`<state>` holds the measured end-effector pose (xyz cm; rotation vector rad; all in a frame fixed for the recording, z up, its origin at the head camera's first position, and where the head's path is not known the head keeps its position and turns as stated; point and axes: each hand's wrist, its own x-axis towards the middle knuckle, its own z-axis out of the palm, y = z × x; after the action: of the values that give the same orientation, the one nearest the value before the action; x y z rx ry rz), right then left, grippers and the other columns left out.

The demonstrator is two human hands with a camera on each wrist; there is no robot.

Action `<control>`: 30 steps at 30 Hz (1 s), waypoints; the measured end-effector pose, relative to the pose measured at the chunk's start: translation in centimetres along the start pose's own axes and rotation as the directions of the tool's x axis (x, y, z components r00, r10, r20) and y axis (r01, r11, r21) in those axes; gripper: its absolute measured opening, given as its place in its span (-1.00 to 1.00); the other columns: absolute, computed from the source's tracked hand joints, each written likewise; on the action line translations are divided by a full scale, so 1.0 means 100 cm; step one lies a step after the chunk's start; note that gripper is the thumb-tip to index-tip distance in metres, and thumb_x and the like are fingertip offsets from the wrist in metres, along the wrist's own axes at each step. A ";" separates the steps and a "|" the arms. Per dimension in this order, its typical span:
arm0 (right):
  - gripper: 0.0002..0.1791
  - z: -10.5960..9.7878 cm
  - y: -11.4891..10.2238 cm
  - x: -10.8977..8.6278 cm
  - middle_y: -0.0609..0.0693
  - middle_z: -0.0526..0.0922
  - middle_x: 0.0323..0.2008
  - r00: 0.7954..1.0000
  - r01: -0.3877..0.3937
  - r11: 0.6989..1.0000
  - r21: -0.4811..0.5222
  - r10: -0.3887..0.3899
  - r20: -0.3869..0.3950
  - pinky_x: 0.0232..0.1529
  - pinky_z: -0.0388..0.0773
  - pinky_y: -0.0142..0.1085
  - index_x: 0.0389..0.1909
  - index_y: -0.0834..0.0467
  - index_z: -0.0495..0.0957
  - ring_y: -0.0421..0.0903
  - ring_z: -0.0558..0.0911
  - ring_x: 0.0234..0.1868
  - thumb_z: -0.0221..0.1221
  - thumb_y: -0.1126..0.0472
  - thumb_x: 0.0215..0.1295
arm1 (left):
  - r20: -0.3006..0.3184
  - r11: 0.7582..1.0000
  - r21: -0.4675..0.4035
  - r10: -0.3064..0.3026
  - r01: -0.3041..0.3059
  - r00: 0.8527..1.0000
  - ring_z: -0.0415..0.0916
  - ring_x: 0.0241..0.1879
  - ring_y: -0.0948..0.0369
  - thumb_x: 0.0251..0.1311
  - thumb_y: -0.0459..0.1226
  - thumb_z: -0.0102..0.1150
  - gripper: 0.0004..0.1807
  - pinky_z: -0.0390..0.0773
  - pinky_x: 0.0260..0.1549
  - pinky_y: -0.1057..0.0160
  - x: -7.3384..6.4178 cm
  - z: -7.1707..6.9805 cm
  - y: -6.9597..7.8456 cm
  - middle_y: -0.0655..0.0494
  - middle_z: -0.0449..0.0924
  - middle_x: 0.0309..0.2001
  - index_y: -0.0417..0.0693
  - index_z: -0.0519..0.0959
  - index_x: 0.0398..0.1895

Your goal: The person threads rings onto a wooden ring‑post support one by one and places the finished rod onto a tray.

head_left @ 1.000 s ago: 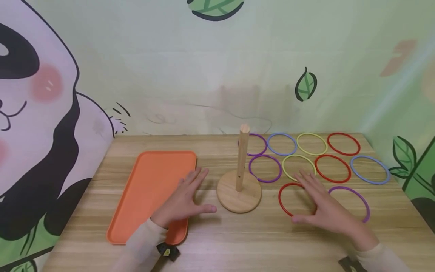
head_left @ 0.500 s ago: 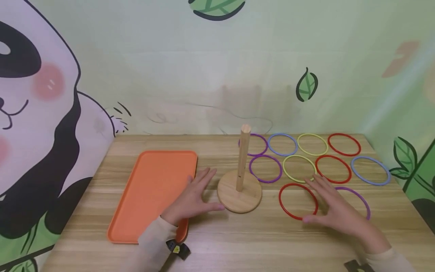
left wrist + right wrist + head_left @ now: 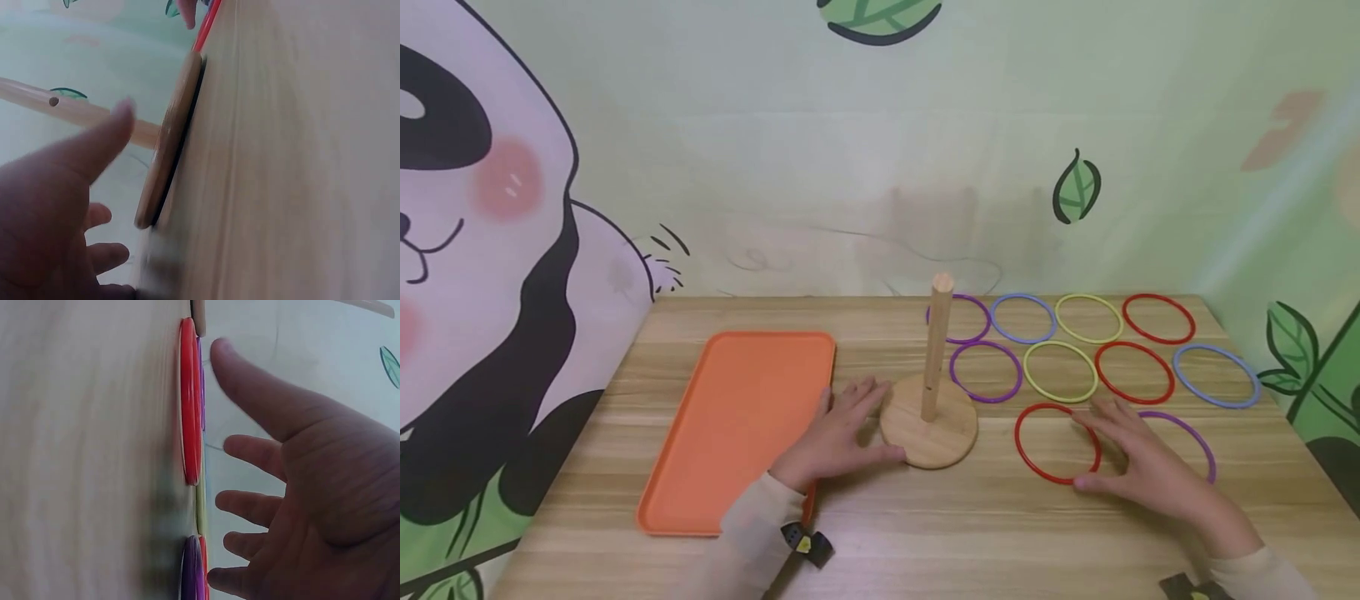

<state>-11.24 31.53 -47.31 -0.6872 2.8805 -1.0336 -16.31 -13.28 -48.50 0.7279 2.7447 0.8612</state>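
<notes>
A wooden stand [image 3: 953, 443], with a round base and one upright post, is at the middle of the table. My left hand [image 3: 838, 442] is beside the base's left edge, fingers spread and thumb at its front; the left wrist view has the thumb raised near the base [image 3: 170, 140]. My right hand [image 3: 1150, 475] hovers with spread fingers over the right side of the nearest red ring [image 3: 1017, 442]. In the right wrist view, nothing lies between the thumb and fingers, and that red ring [image 3: 189, 400] lies flat. A purple ring [image 3: 1212, 458] is partly hidden behind the right hand.
An orange tray [image 3: 737, 417] lies left of the stand, partly under my left forearm. Behind the right hand, several red, yellow, blue and purple rings lie flat in rows, including a yellow ring [image 3: 1026, 372] and a blue ring [image 3: 1257, 385]. A printed wall [image 3: 850, 167] borders the table's back.
My left hand has moved right, from over the tray's edge to the stand's base. My right hand has shifted slightly right and toward me. The rings and stand stay put.
</notes>
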 end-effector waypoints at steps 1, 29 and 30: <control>-0.13 0.000 0.000 0.000 0.53 0.23 0.50 1.000 -0.005 1.000 -0.003 0.005 0.005 0.31 0.05 0.63 0.38 0.22 0.55 0.63 0.02 0.53 0.63 0.03 0.03 | -0.006 1.000 -0.001 -0.006 0.006 1.000 -0.12 0.63 -0.27 0.28 0.35 0.26 0.09 -0.53 0.53 -0.34 0.000 0.001 0.000 -0.16 -0.02 0.68 0.08 0.10 0.72; -0.54 0.000 -0.002 -0.001 0.42 0.45 0.41 0.993 -0.109 0.994 -0.009 0.110 0.053 0.35 0.17 0.52 -0.08 0.12 0.74 0.59 0.20 0.48 0.62 0.01 0.04 | 0.000 0.996 0.088 -0.010 0.010 1.000 -0.08 0.64 -0.21 0.36 0.26 0.25 -0.02 -0.09 0.60 -0.23 0.006 0.007 0.005 -0.06 0.18 0.63 -0.04 0.21 0.67; -0.59 0.000 -0.002 -0.001 0.42 0.46 0.40 0.993 -0.111 0.994 -0.006 0.111 0.051 0.35 0.17 0.52 -0.15 0.07 0.73 0.59 0.20 0.48 0.62 0.02 0.04 | 0.000 0.996 0.086 -0.009 0.009 1.000 -0.08 0.64 -0.21 0.36 0.26 0.25 -0.02 -0.09 0.60 -0.24 0.006 0.007 0.006 -0.06 0.18 0.63 -0.04 0.21 0.67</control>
<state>-11.09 31.41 -47.25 -0.5384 2.8408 -0.9830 -16.38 -12.23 -48.77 0.7296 2.7976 0.7449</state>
